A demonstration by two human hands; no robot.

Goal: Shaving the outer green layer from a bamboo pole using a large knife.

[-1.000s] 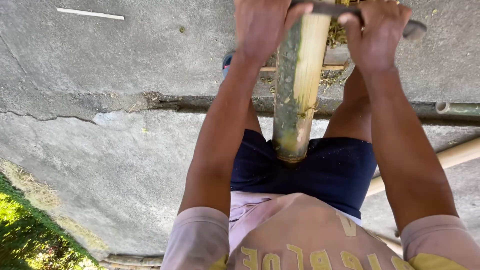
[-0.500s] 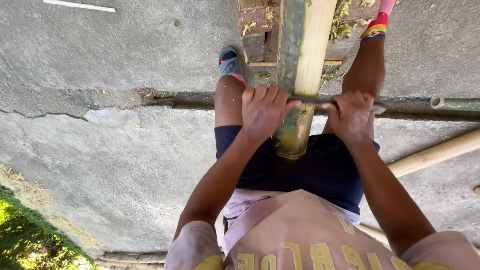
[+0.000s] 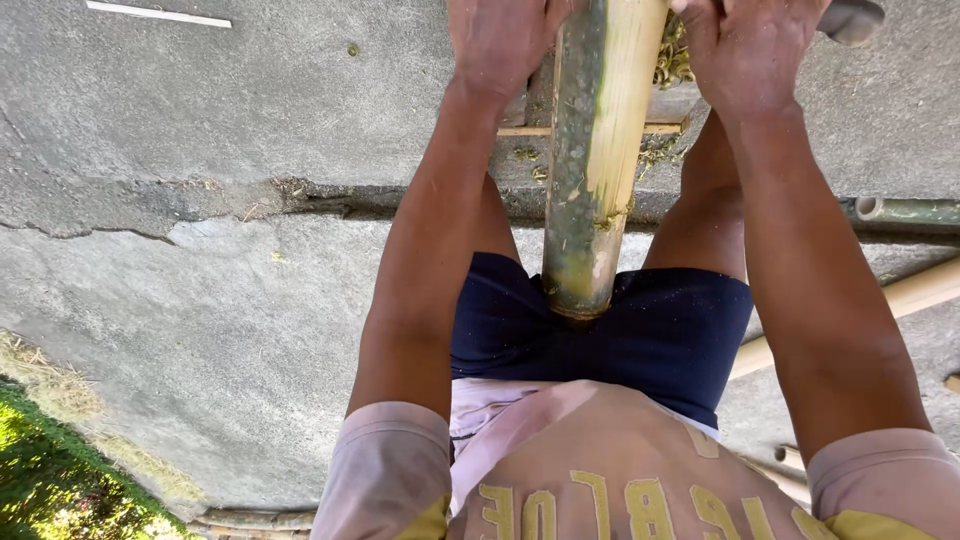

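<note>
A thick bamboo pole (image 3: 592,150) is propped between the thighs above the cracked concrete floor (image 3: 200,300). The left hand (image 3: 500,45) is curled beside it; the right hand (image 3: 750,50) is closed on a grey handle (image 3: 850,18).

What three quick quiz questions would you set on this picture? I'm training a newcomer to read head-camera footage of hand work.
1. True or false: the bamboo pole is partly stripped, with green skin on one side and pale wood on the other.
2. What lies at the far right, beside the person's leg? A) a red bucket B) a pale stick C) a coiled rope
3. Fill in: the left hand and the right hand sit on either side of the ____.

Key
1. True: both colours run along its length.
2. B: it lies slanted on the concrete ground.
3. Pole; whether the hands share a tool is cut off at the top edge.
</note>
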